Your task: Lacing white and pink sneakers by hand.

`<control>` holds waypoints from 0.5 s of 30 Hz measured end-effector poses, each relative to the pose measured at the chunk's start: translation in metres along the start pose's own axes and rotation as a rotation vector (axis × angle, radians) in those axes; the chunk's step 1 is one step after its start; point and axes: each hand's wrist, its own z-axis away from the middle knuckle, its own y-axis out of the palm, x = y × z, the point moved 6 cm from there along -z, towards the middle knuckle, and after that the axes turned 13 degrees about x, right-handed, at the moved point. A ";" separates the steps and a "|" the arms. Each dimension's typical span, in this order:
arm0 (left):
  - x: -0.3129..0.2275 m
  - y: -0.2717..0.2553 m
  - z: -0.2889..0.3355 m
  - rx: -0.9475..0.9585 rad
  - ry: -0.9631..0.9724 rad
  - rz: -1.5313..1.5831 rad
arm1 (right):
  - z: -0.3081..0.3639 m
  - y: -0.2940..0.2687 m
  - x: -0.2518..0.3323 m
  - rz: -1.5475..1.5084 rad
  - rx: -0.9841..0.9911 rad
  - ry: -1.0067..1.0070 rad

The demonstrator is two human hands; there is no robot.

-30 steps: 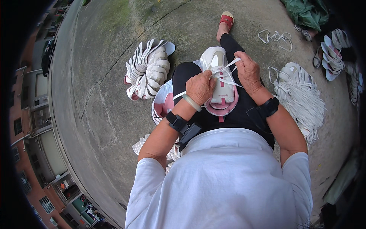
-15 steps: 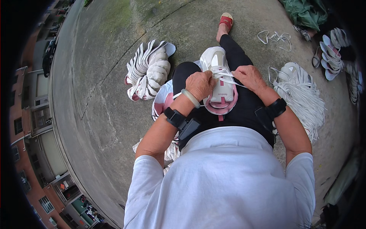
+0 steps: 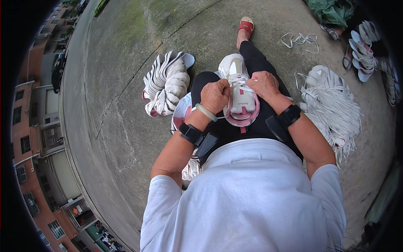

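A white and grey shoe upper (image 3: 242, 101) with a pink lining lies over my lap, its toe pointing away from me. White shoelace (image 3: 240, 82) crosses its upper part between my hands. At the left edge of the lacing my left hand (image 3: 215, 95) is closed, fingers pinched together; what sits in the pinch is mostly hidden. On the other side my right hand (image 3: 264, 85) pinches the lace close to the eyelets. A pale bangle (image 3: 206, 112) circles my left wrist, and each forearm wears a black strapped device.
Stacked shoe uppers (image 3: 168, 84) lie on the concrete to the left. To the right, a thick bundle of white laces (image 3: 331, 105) covers more uppers. One loose lace (image 3: 300, 40) rests farther off, near more stacked uppers (image 3: 362, 56) and a green bag (image 3: 331, 11).
My right hand has come in toward the shoe upper, and the lace stretch between it and the upper is shorter. My left hand has shifted slightly left.
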 end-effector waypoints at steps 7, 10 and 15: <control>-0.002 -0.015 0.029 -0.073 0.071 0.072 | -0.012 0.010 -0.009 -0.017 0.068 0.075; 0.001 -0.030 0.043 -0.096 0.077 0.090 | -0.012 0.007 -0.009 0.012 -0.048 -0.018; 0.024 -0.060 0.080 -0.171 0.040 0.079 | -0.006 0.009 0.005 0.014 -0.001 -0.032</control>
